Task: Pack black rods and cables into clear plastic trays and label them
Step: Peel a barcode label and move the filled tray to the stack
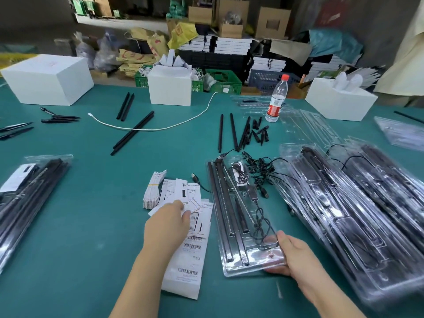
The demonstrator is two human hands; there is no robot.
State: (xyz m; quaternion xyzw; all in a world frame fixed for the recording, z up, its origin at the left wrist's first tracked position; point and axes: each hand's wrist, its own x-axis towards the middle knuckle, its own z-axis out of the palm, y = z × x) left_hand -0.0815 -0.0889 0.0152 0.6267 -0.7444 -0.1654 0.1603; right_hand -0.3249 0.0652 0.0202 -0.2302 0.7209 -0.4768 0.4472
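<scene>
A clear plastic tray [226,260] lies in front of me on the green table, holding black rods [226,203] and a coiled black cable [260,222]. My right hand [292,255] grips the tray's near right corner. To its left lies a pile of white barcode labels [195,235]. My left hand [168,222] rests on that pile, fingertips pinching a label. A tangle of black cables [261,168] spills from the tray's far end.
Filled clear trays are stacked at the right [344,203] and at the left edge [29,193]. Loose black rods [133,133], black spikes [260,134], a white cable [160,127], a water bottle [276,99] and white boxes [169,86] sit farther back.
</scene>
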